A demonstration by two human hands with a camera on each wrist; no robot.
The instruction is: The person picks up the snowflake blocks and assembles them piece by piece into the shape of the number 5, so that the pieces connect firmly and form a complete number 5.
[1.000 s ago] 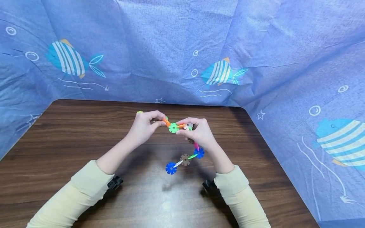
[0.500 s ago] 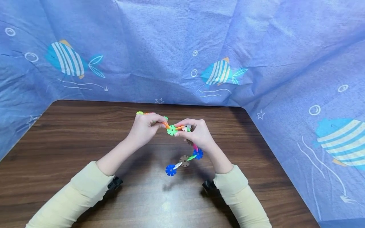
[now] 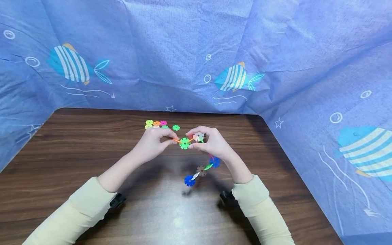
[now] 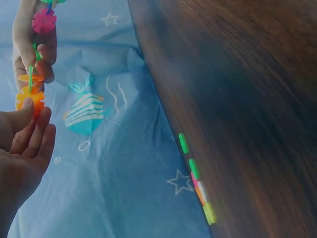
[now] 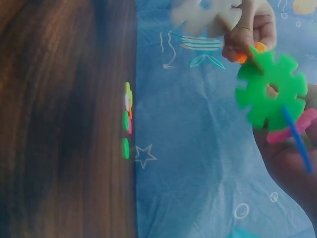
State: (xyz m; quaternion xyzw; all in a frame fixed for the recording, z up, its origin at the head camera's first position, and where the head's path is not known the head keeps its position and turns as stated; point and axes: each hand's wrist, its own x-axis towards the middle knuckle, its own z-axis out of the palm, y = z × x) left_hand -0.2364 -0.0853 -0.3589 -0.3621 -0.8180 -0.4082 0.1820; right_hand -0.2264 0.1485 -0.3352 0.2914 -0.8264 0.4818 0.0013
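Chain of snowflake discs, held over the table in both hands.

Left hand (image 3: pixel 152 145) pinched the orange disc (image 4: pixel 29 97) at the chain's (image 3: pixel 200 169) near end; right hand (image 3: pixel 214 144) pinched the white disc (image 3: pixel 198 136), with the green disc (image 3: pixel 185 143) between the two hands. Since a second earlier the hands had dropped slightly toward the person, uncovering the loose discs (image 3: pixel 157 124) near the table's (image 3: pixel 76 146) far edge; the dangling tail with the blue disc (image 3: pixel 189 180) had swung right and risen a little. Judged: joining at the green disc was under way, not seated. Room: bare wood lay open left, right and toward the person; the cloth (image 3: pixel 183 51) closed off the far edge and the right side, the loose discs just short of it.
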